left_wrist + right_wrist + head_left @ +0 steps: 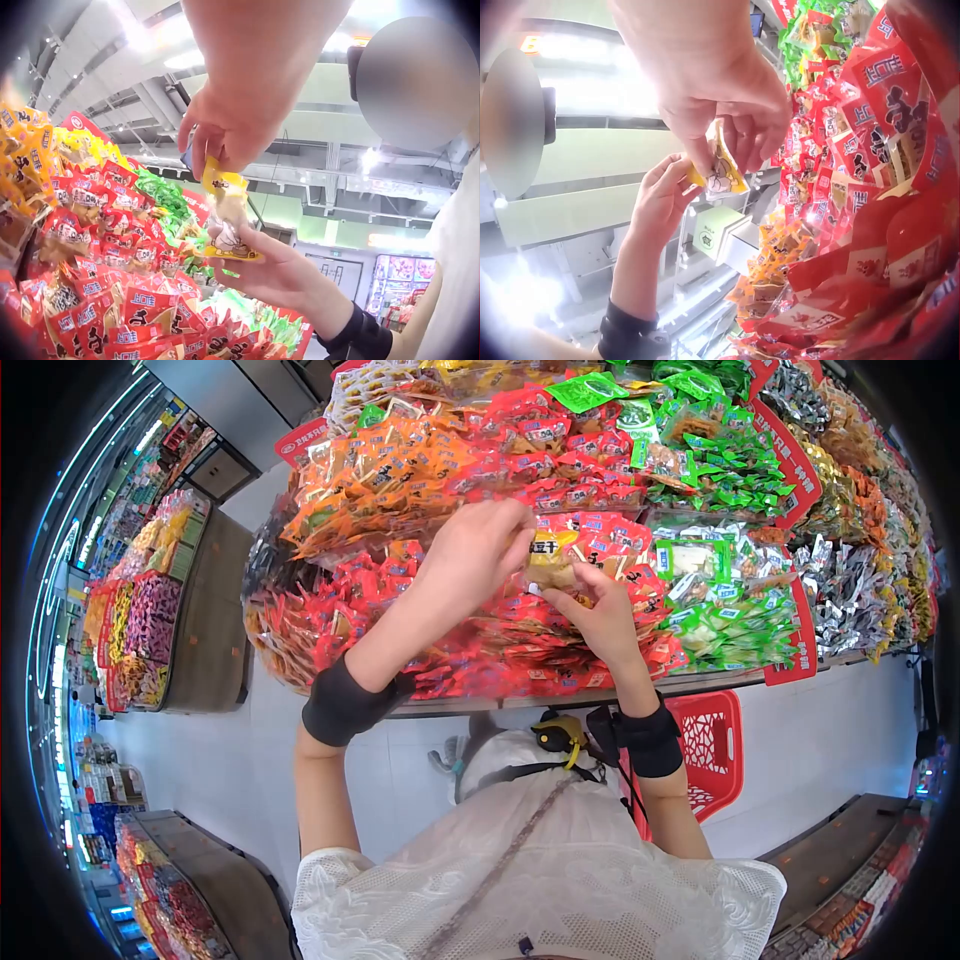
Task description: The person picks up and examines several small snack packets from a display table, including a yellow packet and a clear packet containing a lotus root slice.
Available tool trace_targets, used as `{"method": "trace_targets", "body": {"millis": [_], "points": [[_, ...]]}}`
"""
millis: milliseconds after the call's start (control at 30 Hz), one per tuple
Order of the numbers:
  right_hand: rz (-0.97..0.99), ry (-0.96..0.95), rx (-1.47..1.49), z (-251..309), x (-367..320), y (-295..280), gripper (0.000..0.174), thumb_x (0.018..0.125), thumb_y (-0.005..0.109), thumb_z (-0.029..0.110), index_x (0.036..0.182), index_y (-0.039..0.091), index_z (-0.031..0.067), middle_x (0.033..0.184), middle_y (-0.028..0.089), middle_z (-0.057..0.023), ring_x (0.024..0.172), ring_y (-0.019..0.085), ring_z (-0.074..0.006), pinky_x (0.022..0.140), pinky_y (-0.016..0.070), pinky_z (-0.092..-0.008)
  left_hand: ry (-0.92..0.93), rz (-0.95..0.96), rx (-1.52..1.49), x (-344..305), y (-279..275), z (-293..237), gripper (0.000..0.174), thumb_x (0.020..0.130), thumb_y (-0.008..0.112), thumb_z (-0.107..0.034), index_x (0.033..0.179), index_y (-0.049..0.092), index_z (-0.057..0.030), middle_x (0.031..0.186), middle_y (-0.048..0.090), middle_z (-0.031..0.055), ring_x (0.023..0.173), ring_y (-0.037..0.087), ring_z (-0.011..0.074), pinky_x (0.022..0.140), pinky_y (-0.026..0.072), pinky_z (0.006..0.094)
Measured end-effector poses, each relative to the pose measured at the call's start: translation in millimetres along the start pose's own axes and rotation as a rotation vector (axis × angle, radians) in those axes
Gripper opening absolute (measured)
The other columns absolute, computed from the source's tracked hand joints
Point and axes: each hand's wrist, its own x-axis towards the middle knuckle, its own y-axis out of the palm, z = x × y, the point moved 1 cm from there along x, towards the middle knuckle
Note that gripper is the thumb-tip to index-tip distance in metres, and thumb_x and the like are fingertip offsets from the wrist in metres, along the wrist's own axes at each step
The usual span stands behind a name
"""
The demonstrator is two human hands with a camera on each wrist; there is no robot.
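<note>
A small yellow packet [552, 552] with dark print is held between both hands above the red packets [500, 650]. The left hand [482, 545] pinches its upper end with thumb and curled fingers; in the left wrist view that hand [232, 127] is over the yellow packet [229, 202]. The right hand [605, 618] grips the packet's other end between thumb and fingers, as the right wrist view shows with the hand [727, 105] above the packet [724, 169]. A bluish piece by the left fingers in the left wrist view is too small to identify.
Orange packets [375, 470] lie at the display's left, green packets [735, 470] and silver packets [850, 600] at its right. A red basket [722, 750] stands on the floor below the display edge. More shelves [205, 610] are at the left, across the aisle.
</note>
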Motion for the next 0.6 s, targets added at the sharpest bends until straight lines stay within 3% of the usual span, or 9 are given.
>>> {"method": "trace_targets", "body": {"millis": [100,233,333,433,600], "points": [[0.065,0.061,-0.028,8,-6,6,0.030,0.073,0.067,0.013,0.099,0.059,0.0010,0.090,0.060,-0.0032,0.078,0.054,-0.0077,0.070,0.0424,-0.0232,-0.247,0.080,-0.250,-7,-3,-5,0.008,0.080,0.056,-0.008,0.085,0.054,-0.0017,0.074,0.058,0.0090,0.069,0.059,0.0173,0.063,0.0465,0.0270],[0.096,0.026,0.173,3,-9,17,0.027,0.073,0.067,0.010,0.097,0.060,0.0009,0.088,0.061,-0.0020,0.079,0.054,-0.0070,0.070,0.0429,-0.0226,-0.310,0.048,-0.340,-13,-2,1,0.011,0.083,0.055,-0.010,0.086,0.055,0.0003,0.075,0.059,0.0046,0.069,0.057,0.0086,0.063,0.0454,0.0218],[0.091,0.007,0.152,10,-11,19,0.028,0.072,0.067,0.009,0.098,0.060,0.0007,0.089,0.061,-0.0025,0.080,0.055,-0.0076,0.073,0.0442,-0.0230,-0.384,0.050,-0.505,-17,5,16,0.015,0.084,0.055,-0.013,0.086,0.055,0.0016,0.076,0.057,-0.0008,0.069,0.051,0.0027,0.060,0.0426,0.0181],[0.107,0.096,0.181,13,-12,18,0.029,0.073,0.066,0.009,0.100,0.060,0.0007,0.091,0.061,-0.0035,0.082,0.056,-0.0085,0.076,0.0450,-0.0242,-0.500,0.090,-0.747,-15,8,20,0.015,0.084,0.056,-0.014,0.087,0.056,0.0008,0.076,0.057,-0.0009,0.068,0.050,0.0018,0.057,0.0405,0.0168],[0.112,0.080,0.179,6,-12,15,0.028,0.074,0.065,0.008,0.100,0.059,0.0004,0.092,0.062,-0.0044,0.083,0.057,-0.0093,0.075,0.0458,-0.0246,-0.618,0.202,-0.820,-15,10,26,0.014,0.083,0.057,-0.015,0.086,0.058,-0.0012,0.078,0.057,-0.0012,0.070,0.051,0.0025,0.059,0.0403,0.0182]]}}
